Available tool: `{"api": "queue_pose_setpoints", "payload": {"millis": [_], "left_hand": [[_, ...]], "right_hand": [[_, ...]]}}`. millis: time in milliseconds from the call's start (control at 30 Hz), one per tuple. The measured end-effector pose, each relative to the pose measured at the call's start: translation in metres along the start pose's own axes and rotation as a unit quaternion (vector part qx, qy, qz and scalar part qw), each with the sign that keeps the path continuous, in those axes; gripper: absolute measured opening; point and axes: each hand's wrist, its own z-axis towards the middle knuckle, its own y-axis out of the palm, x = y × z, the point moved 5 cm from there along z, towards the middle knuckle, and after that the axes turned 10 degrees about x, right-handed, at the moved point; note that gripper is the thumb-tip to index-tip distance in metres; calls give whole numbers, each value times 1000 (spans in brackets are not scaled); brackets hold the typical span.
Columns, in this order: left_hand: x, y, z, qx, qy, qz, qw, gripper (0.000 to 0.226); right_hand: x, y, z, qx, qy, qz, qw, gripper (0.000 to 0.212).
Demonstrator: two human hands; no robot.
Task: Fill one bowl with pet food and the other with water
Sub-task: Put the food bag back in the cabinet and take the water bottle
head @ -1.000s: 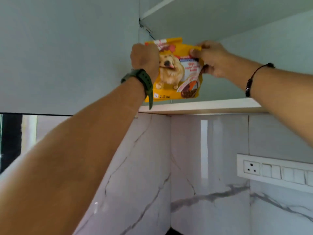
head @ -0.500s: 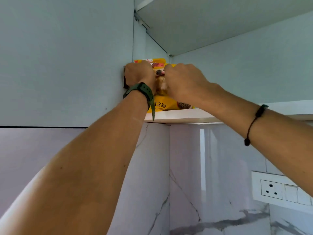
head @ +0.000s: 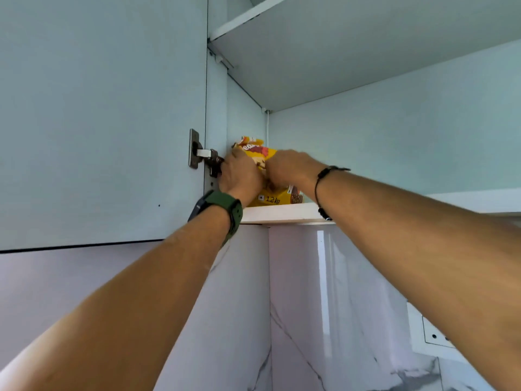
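Note:
A yellow pet food bag [head: 272, 197] marked 1.2 kg stands on the lower cupboard shelf [head: 277, 213], pushed into the left back corner. My left hand [head: 241, 174], with a green watch on the wrist, grips the bag's left side. Over the bag's front and right side my right hand [head: 290, 169] is closed, a black cord bracelet on its wrist. Both hands hide most of the bag; only its crumpled top and bottom strip show. No bowls are in view.
The open cupboard door [head: 101, 119] hangs at the left on a metal hinge [head: 204, 159] close to my left hand. A second shelf [head: 352, 46] runs above. Below are marble wall tiles [head: 296, 306] and a white socket plate [head: 431, 331] at the right.
The bag has gone from held in front of the shelf to standing deep in the shelf's left corner. Both hands have closed in over it, and the camera has tilted up.

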Motion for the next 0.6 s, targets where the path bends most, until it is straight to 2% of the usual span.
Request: {"api": "queue_pose_setpoints", "payload": {"millis": [100,167,300,467,600], "left_hand": [[2,21,-2,-87,91,85,988,33],[5,24,-6,-110,114,92,983,28],[9,12,-14,-91,76,51,992,23],[41,-12,-22,-33,51,-21,998,25],[96,-7,-32,-55,91,-57,993,29]], "right_hand": [[10,22,15,-29,40,25,998,31],[15,30,17,-44,46,44,997,39],[24,32,4,-61,47,54,996,53],[66,16,-22,-57,77,49,994,98],[140,-8,-58,-32,136,20,990,90]]}}
